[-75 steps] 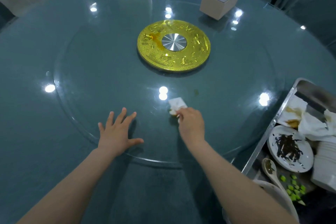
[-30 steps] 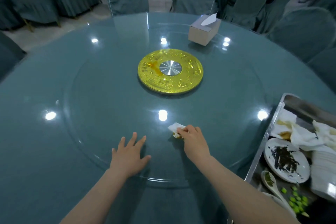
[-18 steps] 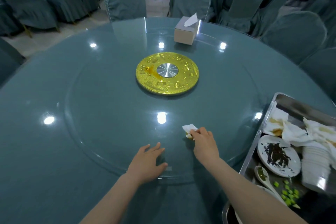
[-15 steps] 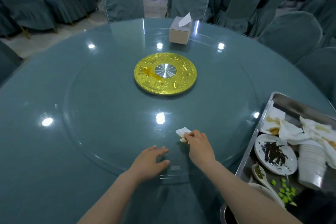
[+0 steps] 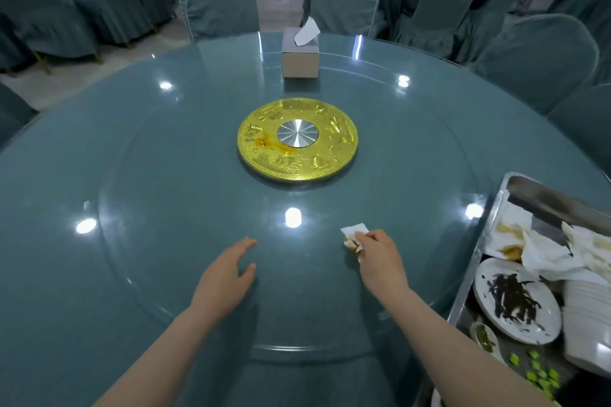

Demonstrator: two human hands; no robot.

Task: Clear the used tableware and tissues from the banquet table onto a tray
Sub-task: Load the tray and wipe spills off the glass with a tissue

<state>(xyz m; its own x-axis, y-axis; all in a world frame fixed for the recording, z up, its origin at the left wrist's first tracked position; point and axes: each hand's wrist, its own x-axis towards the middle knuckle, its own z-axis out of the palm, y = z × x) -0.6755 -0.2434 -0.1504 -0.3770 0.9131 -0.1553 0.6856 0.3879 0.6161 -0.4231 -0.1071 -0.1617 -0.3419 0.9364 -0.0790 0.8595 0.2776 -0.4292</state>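
1. Because the right hand (image 5: 377, 258) has its fingertips pinched on a small stained tissue (image 5: 354, 235) pressed against the glass turntable (image 5: 165, 241), the step in hand reads as mopping or gathering a last bit of mess before the tissue is carried off.
2. That tissue is at the near side of the turntable, between the gold centre disc (image 5: 297, 139) and the table edge, and well apart from the metal tray (image 5: 489, 228) at the right.
3. Meanwhile the left hand (image 5: 224, 281) is open and holds nothing; its palm faces down just over or on the glass. Whether it actually touches cannot be told, but its placing suggests it is there to steady or turn the turntable.
4. On the tray lie crumpled soiled tissues (image 5: 542, 251), a white plate (image 5: 515, 301) smeared with dark scraps, a ceramic spoon (image 5: 484, 339), a stack of white bowls (image 5: 588, 314) and some green vegetable bits (image 5: 539, 373), so most of the clearing looks done.
5. Apart from the tissue box (image 5: 300, 53) standing beyond the gold disc, no other tableware shows on the table.
6. An orange stain sits on the gold disc, left of its silver hub; it may need wiping too.
7. For the next move, the tissue is light and limp, so a pinch should carry it rightward to the tray.
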